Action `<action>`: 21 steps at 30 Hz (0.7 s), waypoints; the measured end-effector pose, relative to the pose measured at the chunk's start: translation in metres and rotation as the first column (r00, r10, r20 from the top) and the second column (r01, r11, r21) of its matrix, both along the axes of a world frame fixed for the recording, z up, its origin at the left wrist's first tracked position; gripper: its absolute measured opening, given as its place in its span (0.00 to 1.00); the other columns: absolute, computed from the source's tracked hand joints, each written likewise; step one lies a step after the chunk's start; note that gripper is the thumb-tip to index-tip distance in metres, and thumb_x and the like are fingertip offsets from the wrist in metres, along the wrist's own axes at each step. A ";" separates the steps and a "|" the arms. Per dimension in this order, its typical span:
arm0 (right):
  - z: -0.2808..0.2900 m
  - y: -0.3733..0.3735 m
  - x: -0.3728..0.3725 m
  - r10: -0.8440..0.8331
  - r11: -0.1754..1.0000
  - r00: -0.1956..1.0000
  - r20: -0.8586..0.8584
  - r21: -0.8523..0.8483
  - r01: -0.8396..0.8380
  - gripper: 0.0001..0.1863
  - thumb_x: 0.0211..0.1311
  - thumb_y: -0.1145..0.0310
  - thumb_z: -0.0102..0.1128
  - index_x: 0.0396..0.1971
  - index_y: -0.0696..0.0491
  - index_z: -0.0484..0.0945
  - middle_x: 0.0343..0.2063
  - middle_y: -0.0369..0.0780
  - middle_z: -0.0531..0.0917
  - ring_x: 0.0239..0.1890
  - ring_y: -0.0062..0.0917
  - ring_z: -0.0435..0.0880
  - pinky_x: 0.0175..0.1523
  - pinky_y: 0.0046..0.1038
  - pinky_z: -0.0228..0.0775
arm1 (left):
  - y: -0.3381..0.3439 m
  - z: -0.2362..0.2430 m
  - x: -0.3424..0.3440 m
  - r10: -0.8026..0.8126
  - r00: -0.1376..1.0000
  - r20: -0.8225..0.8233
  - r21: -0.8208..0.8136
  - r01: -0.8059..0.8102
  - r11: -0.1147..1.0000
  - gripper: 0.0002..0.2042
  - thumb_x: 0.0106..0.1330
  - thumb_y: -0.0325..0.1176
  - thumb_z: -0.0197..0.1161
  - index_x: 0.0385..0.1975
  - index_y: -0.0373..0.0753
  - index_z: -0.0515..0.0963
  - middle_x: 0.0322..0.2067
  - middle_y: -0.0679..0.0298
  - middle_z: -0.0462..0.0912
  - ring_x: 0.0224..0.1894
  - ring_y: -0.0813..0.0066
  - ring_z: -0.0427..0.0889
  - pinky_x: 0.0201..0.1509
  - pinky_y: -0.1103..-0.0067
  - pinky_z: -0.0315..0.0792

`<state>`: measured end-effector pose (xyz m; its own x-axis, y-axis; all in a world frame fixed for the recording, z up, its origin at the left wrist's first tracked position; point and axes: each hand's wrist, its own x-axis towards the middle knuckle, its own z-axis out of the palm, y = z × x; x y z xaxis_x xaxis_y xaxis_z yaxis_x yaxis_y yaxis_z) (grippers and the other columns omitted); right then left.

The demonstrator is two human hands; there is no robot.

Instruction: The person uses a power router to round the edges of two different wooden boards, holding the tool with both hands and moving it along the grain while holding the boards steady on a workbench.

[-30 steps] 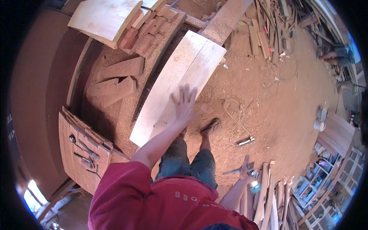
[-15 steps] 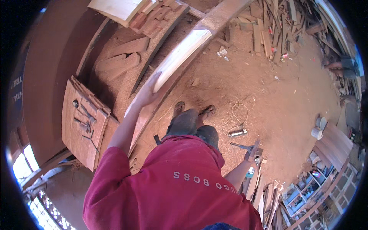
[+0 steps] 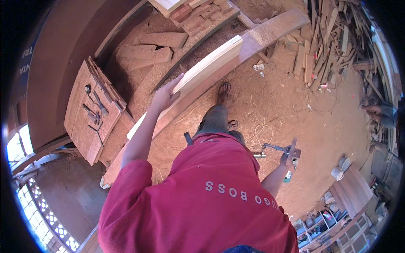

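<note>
My left hand [image 3: 166, 96] grips a long pale wooden board [image 3: 211, 61] near its middle, fingers along its edge. Beneath the board runs a longer reddish-brown plank [image 3: 276, 30], slanting from near left to far right. At my right side, my right hand [image 3: 287, 160] closes round a dark metal tool [image 3: 274, 147] with a thin bar sticking out to the left; its kind is not clear. A flat strip of brown wood [image 3: 291, 151] stands up at the same hand. Something teal [image 3: 287, 176] shows just below it.
Hand tools [image 3: 96, 110] lie on stacked brown panels [image 3: 78, 130] at left. Cut wood blocks [image 3: 198, 19] are piled at the far left, scrap wood [image 3: 331, 42] at the far right. A thin cable [image 3: 263, 126] loops on the dusty floor. Another person's arm [image 3: 375, 111] shows at right.
My view has shifted and one foot has stepped forward. My left hand stays on the pale board, more of which now shows. The right hand still carries the dark tool.
</note>
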<state>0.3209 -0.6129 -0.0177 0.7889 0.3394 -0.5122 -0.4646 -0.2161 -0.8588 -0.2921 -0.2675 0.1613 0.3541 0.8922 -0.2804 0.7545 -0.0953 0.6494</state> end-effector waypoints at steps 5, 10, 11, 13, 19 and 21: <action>0.039 0.090 -0.007 0.101 0.994 0.991 0.090 -0.038 -0.098 0.13 0.74 0.58 0.63 0.31 0.49 0.76 0.20 0.29 0.67 0.22 0.14 0.66 0.28 0.19 0.65 | -0.001 -0.005 -0.005 0.034 0.997 -0.068 0.129 -0.026 0.991 0.36 0.61 0.29 0.69 0.72 0.57 0.67 0.67 0.61 0.76 0.61 0.52 0.81 0.61 0.64 0.79; 0.059 0.162 -0.011 0.168 0.984 0.976 0.139 -0.084 -0.158 0.17 0.71 0.59 0.67 0.24 0.47 0.71 0.16 0.29 0.66 0.18 0.14 0.65 0.25 0.20 0.63 | 0.009 -0.013 -0.009 0.104 0.992 -0.074 0.003 -0.105 0.995 0.36 0.60 0.34 0.72 0.70 0.55 0.66 0.61 0.55 0.80 0.56 0.50 0.83 0.57 0.61 0.80; 0.062 0.174 -0.010 0.171 0.982 0.973 0.157 -0.101 -0.157 0.19 0.71 0.59 0.68 0.23 0.47 0.71 0.16 0.29 0.66 0.17 0.14 0.64 0.24 0.20 0.63 | 0.012 -0.012 -0.008 0.126 0.989 -0.083 -0.041 -0.130 0.991 0.36 0.60 0.35 0.72 0.70 0.54 0.66 0.59 0.53 0.81 0.55 0.49 0.83 0.56 0.61 0.80; 0.066 0.197 -0.006 0.166 0.980 0.962 0.218 -0.144 -0.137 0.20 0.70 0.59 0.69 0.21 0.47 0.70 0.15 0.30 0.66 0.16 0.13 0.63 0.23 0.21 0.62 | 0.021 -0.013 -0.004 0.067 0.987 -0.148 -0.045 -0.075 0.996 0.37 0.60 0.36 0.72 0.71 0.51 0.65 0.50 0.48 0.84 0.50 0.45 0.85 0.53 0.58 0.79; 0.041 0.240 -0.011 0.432 0.898 0.824 0.366 -0.259 -0.356 0.25 0.70 0.52 0.67 0.20 0.47 0.66 0.16 0.30 0.65 0.18 0.14 0.63 0.24 0.22 0.64 | 0.048 -0.001 -0.018 0.025 0.998 -0.049 -0.204 -0.035 0.978 0.33 0.61 0.33 0.70 0.68 0.49 0.68 0.45 0.45 0.85 0.48 0.40 0.84 0.50 0.57 0.79; 0.022 0.255 -0.016 0.483 0.858 0.824 0.297 -0.348 -0.378 0.25 0.71 0.49 0.64 0.20 0.46 0.66 0.17 0.29 0.65 0.20 0.14 0.64 0.28 0.22 0.68 | 0.060 0.018 -0.016 0.057 0.988 -0.142 -0.217 -0.088 0.972 0.32 0.62 0.33 0.70 0.68 0.50 0.69 0.44 0.46 0.86 0.47 0.40 0.84 0.50 0.58 0.79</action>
<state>0.3045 -0.3578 0.0043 0.7380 0.5830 -0.3397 0.0618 -0.5597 -0.8264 -0.3078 -0.2077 0.1792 0.2364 0.8243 -0.5144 0.8356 0.0976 0.5405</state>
